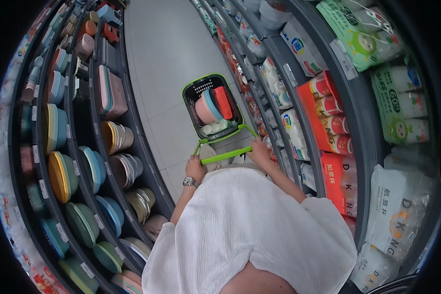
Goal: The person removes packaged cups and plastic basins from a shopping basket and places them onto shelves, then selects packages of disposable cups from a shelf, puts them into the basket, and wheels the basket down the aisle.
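A black shopping basket with a lime green rim stands on the aisle floor ahead of me. Its green handle is raised toward my body. My left hand, below a wristwatch, is closed round the left end of that handle. At the other end, my right hand grips it too. Inside the basket lie pink and blue nested basins, a red package and a clear-wrapped pack of pale round items. My fingertips are only partly visible.
On the left, shelves carry stacked plastic basins and a pink storage box. Shelves on the right hold red packs of cups, white bagged cups and green packs. Between them runs a grey tiled floor.
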`<state>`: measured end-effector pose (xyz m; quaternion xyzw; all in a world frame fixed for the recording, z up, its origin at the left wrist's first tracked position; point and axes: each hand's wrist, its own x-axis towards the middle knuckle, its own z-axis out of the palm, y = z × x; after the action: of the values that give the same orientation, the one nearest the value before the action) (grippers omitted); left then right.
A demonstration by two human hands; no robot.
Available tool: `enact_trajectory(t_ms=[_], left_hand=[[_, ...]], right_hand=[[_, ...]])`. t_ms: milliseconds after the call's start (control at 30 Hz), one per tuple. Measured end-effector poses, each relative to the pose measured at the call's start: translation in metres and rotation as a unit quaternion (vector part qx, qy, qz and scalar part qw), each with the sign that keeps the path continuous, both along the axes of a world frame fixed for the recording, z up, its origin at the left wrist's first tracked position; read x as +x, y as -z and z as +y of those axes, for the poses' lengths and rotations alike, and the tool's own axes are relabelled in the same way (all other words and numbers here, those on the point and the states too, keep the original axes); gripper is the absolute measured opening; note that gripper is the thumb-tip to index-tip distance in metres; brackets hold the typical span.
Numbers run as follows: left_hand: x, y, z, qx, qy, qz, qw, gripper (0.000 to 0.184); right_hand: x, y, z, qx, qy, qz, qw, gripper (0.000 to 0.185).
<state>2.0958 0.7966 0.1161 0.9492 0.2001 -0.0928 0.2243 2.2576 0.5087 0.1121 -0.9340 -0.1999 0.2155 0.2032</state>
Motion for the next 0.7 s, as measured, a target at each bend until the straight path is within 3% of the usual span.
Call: enact_trajectory(t_ms=[133,200,300,367,433,500,567,633,667,700], left_hand=[[0.011,-0.018,0.039,-0.040,-0.001,0.006,0.999,0.020],[0.025,-0.022,0.059,-0.093,0.084,0.009,0.992,0.022],[0.057,-0.014,0.091,-0.110,0.098,0.005,0.989,0.023],[0.090,-0.005,0.121,-0.095,0.105,-0.036,0.989,0.020],[0.129,0.012,0.158,-0.073,0.102,-0.102,0.987,0.017],[0.171,0.034,0.195,-0.067,0.115,-0.098,0.986,0.015],[0.215,0.056,0.229,-0.081,0.105,-0.056,0.990,0.015],[0.261,0.081,0.267,-0.105,0.105,-0.003,0.989,0.019],[0.282,0.111,0.285,-0.119,0.092,0.024,0.988,0.022],[0.303,0.138,0.301,-0.133,0.080,0.051,0.987,0.026]], right_hand=[[0.014,0.000,0.044,0.006,0.060,-0.015,0.998,0.026],[0.032,0.005,0.061,-0.001,0.085,-0.047,0.995,0.023],[0.065,-0.003,0.083,0.001,0.100,-0.046,0.994,0.025],[0.089,-0.006,0.107,0.092,0.124,-0.122,0.980,0.037],[0.103,-0.003,0.131,0.084,0.153,-0.174,0.969,0.041],[0.112,0.008,0.144,0.076,0.173,-0.223,0.956,0.045],[0.097,0.046,0.139,-0.043,0.272,-0.051,0.960,0.041],[0.069,0.107,0.110,-0.039,0.286,0.116,0.950,0.036],[0.064,0.104,0.122,-0.043,0.292,0.119,0.948,0.036],[0.057,0.096,0.140,0.043,0.356,0.208,0.910,0.031]])
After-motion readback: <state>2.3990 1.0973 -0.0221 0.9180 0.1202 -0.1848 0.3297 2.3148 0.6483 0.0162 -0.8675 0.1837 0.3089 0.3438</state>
